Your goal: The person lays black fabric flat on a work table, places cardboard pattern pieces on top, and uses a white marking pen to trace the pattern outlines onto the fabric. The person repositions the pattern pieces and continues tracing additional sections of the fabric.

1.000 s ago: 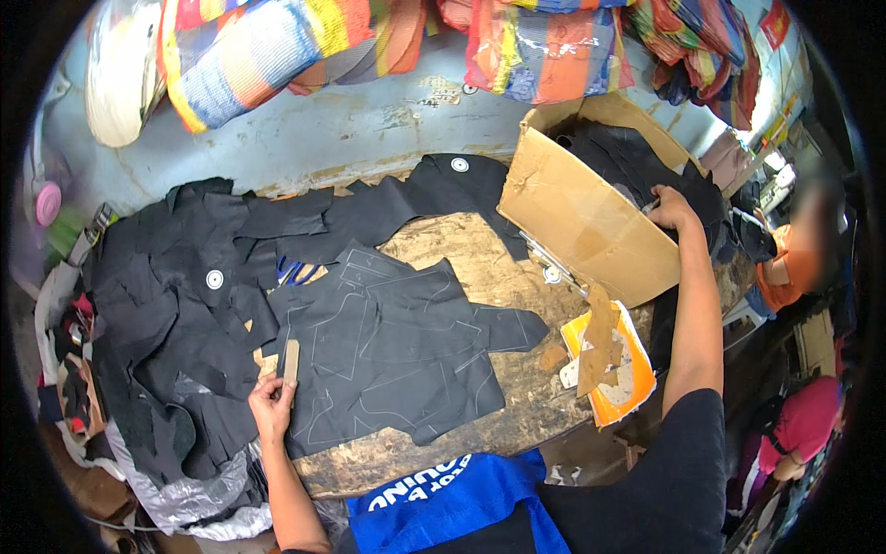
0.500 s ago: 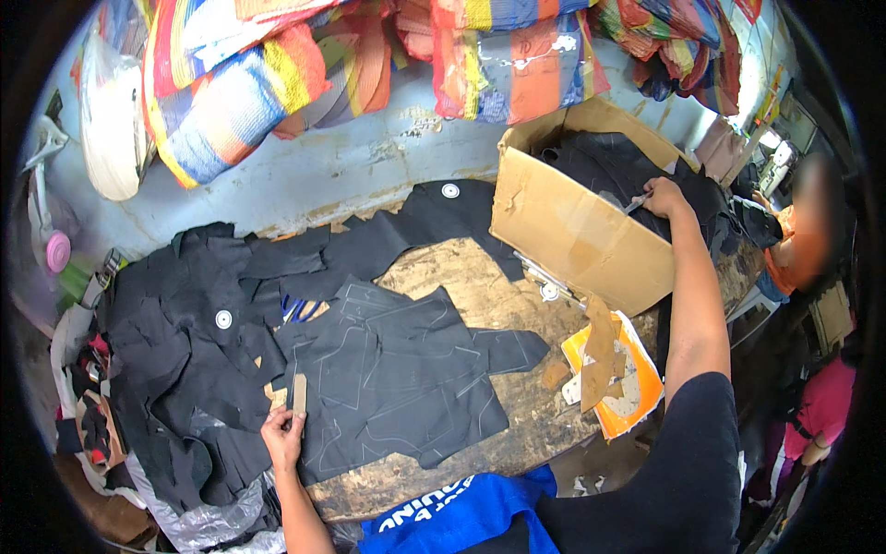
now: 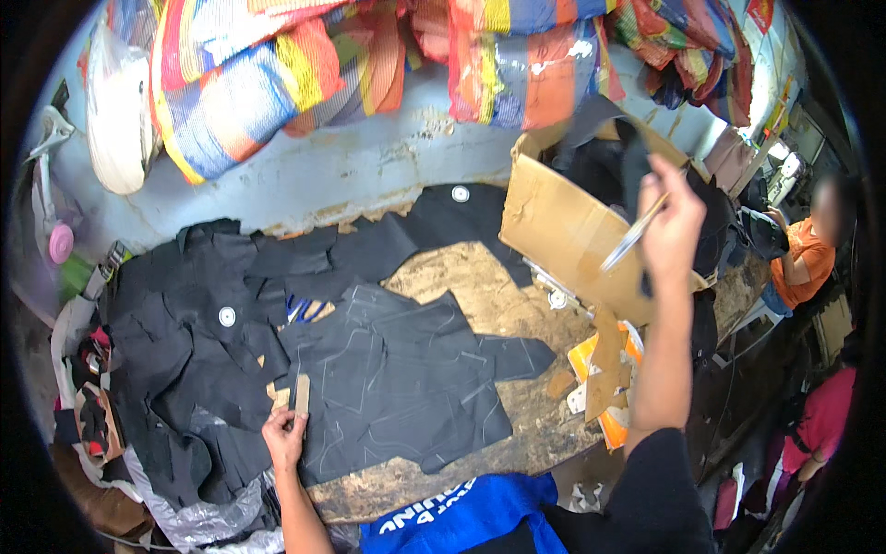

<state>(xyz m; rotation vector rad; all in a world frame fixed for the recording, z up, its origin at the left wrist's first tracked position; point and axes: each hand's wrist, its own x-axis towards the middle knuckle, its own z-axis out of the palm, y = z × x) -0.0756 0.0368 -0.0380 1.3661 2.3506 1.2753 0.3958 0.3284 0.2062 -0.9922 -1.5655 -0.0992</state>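
My left hand (image 3: pixel 283 438) pinches a narrow tan strip (image 3: pixel 302 393) at the left edge of a dark sheet of material (image 3: pixel 397 369) marked with pale outlines. My right hand (image 3: pixel 672 222) is raised in front of the cardboard box (image 3: pixel 563 208). It grips a slim silver pen-like tool (image 3: pixel 635 238), blurred by motion. A black piece of material (image 3: pixel 635 159) arches above the box and meets the fingers of my right hand, which seem to hold it too. More dark pieces fill the box.
Black material (image 3: pixel 166 342) is heaped on the worn wooden table (image 3: pixel 461 272) at the left. An orange-and-white packet (image 3: pixel 583 355) lies under torn brown cardboard (image 3: pixel 606 379). Striped sacks (image 3: pixel 535 74) hang over the far side. A person in orange (image 3: pixel 805 258) sits at right.
My right hand has drawn back from inside the box toward me, and a black piece now rises with it. My left hand stays on the tan strip.
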